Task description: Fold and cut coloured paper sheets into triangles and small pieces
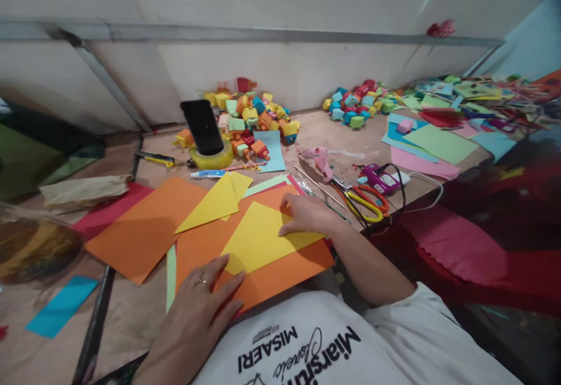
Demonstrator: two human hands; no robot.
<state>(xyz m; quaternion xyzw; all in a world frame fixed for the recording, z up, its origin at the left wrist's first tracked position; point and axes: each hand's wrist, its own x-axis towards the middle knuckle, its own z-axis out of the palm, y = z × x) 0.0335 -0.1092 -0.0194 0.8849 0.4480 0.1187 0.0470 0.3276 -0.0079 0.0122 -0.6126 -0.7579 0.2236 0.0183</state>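
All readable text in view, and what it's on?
"MISAERI": white shirt, upside down
"Miars...": same shirt, ending unclear
Script word and small boxed print on the shirt: not legible
Blue-and-white tube: print too small to read

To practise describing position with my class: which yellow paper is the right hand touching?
The yellow sheet nearest the person, lying on orange paper. The right hand rests on it; the other yellow pieces lie farther back, touched by neither hand.
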